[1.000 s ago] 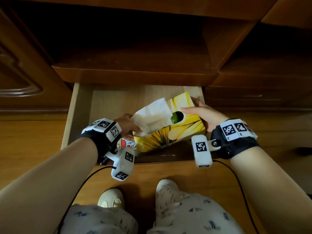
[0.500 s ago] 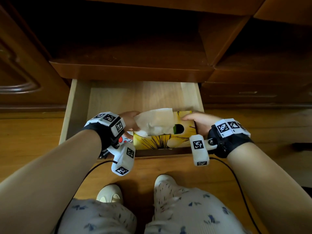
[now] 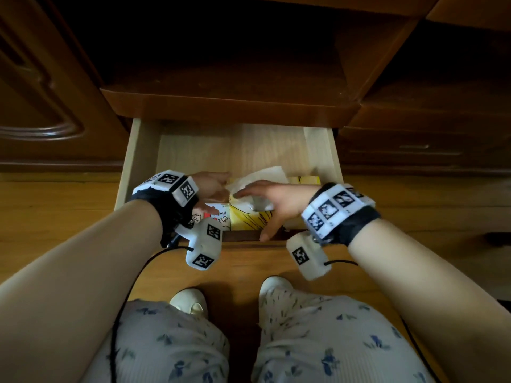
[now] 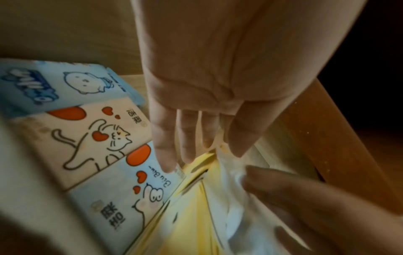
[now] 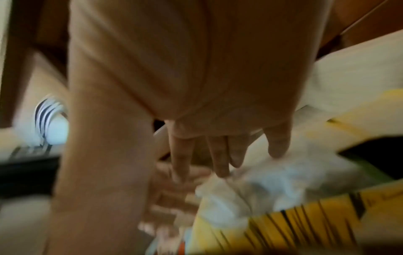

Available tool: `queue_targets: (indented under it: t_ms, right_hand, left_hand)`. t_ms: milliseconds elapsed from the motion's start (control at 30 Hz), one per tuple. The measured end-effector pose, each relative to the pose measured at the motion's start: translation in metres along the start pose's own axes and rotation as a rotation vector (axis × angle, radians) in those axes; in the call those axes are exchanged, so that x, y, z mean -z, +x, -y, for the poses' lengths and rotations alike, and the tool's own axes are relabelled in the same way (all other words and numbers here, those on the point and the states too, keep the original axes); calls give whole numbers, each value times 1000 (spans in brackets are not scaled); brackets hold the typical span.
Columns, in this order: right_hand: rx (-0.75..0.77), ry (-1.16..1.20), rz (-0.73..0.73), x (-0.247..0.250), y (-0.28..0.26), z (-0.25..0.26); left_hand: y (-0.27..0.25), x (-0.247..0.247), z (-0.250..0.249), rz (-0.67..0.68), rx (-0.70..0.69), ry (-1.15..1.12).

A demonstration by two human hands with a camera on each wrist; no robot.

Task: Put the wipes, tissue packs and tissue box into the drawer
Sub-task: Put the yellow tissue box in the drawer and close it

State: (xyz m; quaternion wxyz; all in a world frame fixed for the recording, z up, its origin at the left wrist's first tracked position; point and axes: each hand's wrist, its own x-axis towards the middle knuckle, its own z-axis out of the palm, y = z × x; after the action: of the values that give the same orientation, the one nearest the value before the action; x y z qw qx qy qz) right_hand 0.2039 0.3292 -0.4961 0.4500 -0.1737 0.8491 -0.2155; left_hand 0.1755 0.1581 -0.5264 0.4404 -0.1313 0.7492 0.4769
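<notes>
The yellow tissue box (image 3: 304,179) lies in the front right of the open drawer (image 3: 132,167), a white tissue (image 3: 265,174) sticking out of its top. My right hand (image 3: 265,205) is spread over the box, straight fingers (image 5: 218,155) on the tissue (image 5: 272,181). My left hand (image 3: 213,189) hovers at the box's left end, fingers (image 4: 187,138) straight and holding nothing. Beside the box (image 4: 187,215) in the front left lie a blue wipes pack (image 4: 43,86) and two cartoon tissue packs (image 4: 93,138), (image 4: 122,195).
The rear of the drawer floor (image 3: 221,150) shows bare pale wood. A dark wooden shelf (image 3: 229,106) overhangs the drawer's back. My knees and feet are on the wooden floor (image 3: 55,211) just in front of the drawer.
The tissue box has come down from a tilted hold to lie flat in the drawer. My right hand has moved from the box's right end onto the tissue; my left hand has let go.
</notes>
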Motion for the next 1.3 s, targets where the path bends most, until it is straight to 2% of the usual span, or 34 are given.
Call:
queue_targets:
  t_ms: [100, 200, 333, 433, 500, 600, 767, 833, 900, 967, 1033, 1100, 1167, 1233, 1300]
  right_hand:
    - [-6, -224, 29, -6, 17, 10]
    - [71, -371, -2, -9, 22, 12]
    - [201, -526, -147, -11, 21, 10]
    - [235, -549, -228, -3, 25, 4]
    - [204, -540, -285, 7, 29, 1]
    - [109, -521, -413, 26, 31, -5]
    - [-217, -461, -769, 34, 39, -18]
    - [-320, -351, -767, 29, 48, -23]
    - [-359, -154, -722, 27, 53, -29]
    - [-351, 42, -701, 31, 57, -35]
    - [-355, 249, -667, 37, 64, -36]
    - [-355, 525, -660, 46, 71, -32]
    - [-351, 742, -668, 57, 77, -31]
    - [-339, 846, -673, 58, 79, -31]
    - [-307, 835, -681, 53, 80, -35]
  left_hand:
    - [-2, 7, 1, -34, -23, -105]
    - [-6, 12, -1, -73, -32, -226]
    - [-4, 19, 1, -134, -42, -266]
    - [-6, 21, -2, -163, -113, -356]
    - [-7, 22, -5, -165, -168, -424]
    - [-5, 24, -11, -81, -182, -432]
    - [-2, 17, -10, 28, -44, -212]
    - [1, 16, -9, -38, 24, -186]
    - [5, 23, -8, -205, 31, -65]
    - [11, 29, -12, -354, -74, -9]
    - [22, 35, -18, -327, -116, -230]
    - [28, 34, -25, -363, -161, -430]
    - [41, 35, -30, -393, -129, -580]
    - [48, 36, -30, -384, -138, -668]
    - [49, 34, -29, -369, -157, -695]
